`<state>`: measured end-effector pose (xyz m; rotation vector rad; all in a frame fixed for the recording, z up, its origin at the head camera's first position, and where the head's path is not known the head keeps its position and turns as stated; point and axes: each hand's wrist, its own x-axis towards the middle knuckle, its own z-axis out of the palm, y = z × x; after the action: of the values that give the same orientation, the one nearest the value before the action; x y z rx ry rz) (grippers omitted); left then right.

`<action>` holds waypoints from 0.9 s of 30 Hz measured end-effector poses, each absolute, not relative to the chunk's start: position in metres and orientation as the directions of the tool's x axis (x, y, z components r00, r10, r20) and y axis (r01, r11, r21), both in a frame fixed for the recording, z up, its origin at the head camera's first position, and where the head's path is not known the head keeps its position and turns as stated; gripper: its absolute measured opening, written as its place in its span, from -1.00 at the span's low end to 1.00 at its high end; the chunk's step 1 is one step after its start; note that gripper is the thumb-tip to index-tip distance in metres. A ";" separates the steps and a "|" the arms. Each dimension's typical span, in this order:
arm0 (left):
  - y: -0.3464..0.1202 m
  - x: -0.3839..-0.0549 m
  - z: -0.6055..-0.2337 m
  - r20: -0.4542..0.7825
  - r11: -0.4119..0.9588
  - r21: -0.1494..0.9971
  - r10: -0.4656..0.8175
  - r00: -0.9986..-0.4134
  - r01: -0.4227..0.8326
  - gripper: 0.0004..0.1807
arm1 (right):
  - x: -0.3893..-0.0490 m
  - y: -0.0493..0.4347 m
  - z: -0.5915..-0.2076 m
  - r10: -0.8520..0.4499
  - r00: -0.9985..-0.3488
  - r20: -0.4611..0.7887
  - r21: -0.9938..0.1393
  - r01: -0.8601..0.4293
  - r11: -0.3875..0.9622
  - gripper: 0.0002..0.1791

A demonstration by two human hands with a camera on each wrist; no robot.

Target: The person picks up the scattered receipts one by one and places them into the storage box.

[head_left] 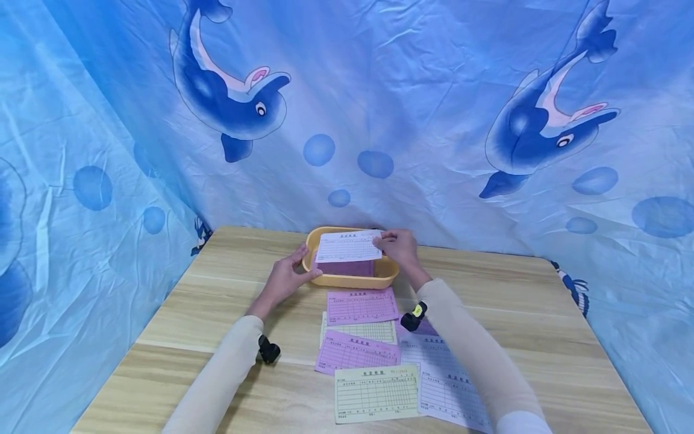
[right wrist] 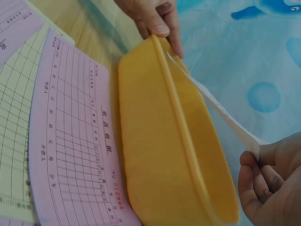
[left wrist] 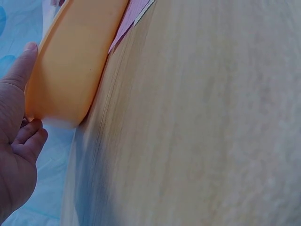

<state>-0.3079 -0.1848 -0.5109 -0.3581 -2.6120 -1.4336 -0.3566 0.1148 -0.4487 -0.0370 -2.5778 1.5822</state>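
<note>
A yellow plastic basket [head_left: 347, 281] stands near the back edge of the table. My left hand [head_left: 284, 278] holds its left end, with the thumb along the near rim and the fingers round the end. Between thumb and fingers, my right hand [head_left: 399, 246] pinches the right edge of a white receipt slip [head_left: 349, 246]. That slip hangs over the basket's opening, tilted, and is seen almost edge-on in the right wrist view. Beneath it, a purple slip [head_left: 347, 268] lies inside the basket. The white slip hides part of the basket's inside.
In front of the basket, pink slips [head_left: 362, 306] and pale green slips [head_left: 376, 395] overlap on the wooden table [head_left: 260, 253]. White slips [head_left: 450, 395] lie to their right, partly under the right forearm. A blue dolphin-print curtain [head_left: 347, 120] hangs behind the table.
</note>
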 end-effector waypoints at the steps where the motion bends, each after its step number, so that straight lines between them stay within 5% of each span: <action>1: -0.185 -0.308 -0.511 0.235 0.514 0.812 0.143 -0.961 0.275 -0.06 | -0.357 0.113 -0.450 0.080 -0.993 0.086 -0.888 -0.040 0.457 -0.79; 27: -0.188 -0.309 -0.514 0.266 0.500 0.809 0.156 -0.951 0.308 0.07 | -0.359 0.088 -0.461 -0.021 -0.995 0.099 -0.786 -0.091 0.611 -0.79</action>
<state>-0.3087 -0.1875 -0.5137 -0.4030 -2.5811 -1.4410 -0.3586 0.0884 -0.4605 0.0962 -2.7473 1.3478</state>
